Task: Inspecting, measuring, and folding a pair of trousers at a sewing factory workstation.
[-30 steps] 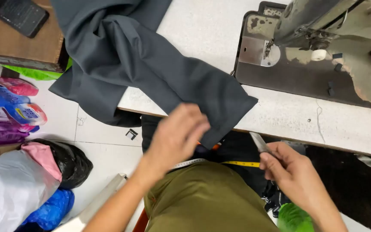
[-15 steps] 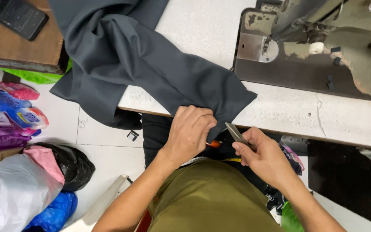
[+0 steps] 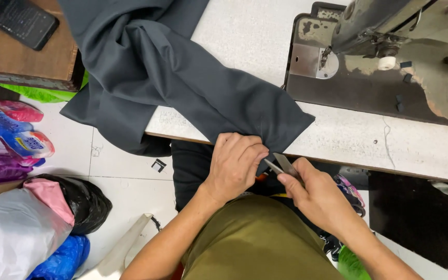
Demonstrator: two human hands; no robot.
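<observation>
Dark grey woven fabric [image 3: 182, 88] lies draped across the speckled white sewing table [image 3: 338, 140], one pointed corner overhanging the table's front edge. Left hand [image 3: 234, 163]: fingers curled, pinching that corner at the edge. Right hand [image 3: 315, 194]: closed around small metal snips [image 3: 282, 166], blades touching the fabric corner. Worn metal sewing machine [image 3: 390, 57] occupies the table's rear right

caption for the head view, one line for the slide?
Left hand pinches dark grey fabric at the table edge; right hand brings metal snips to it.
</observation>
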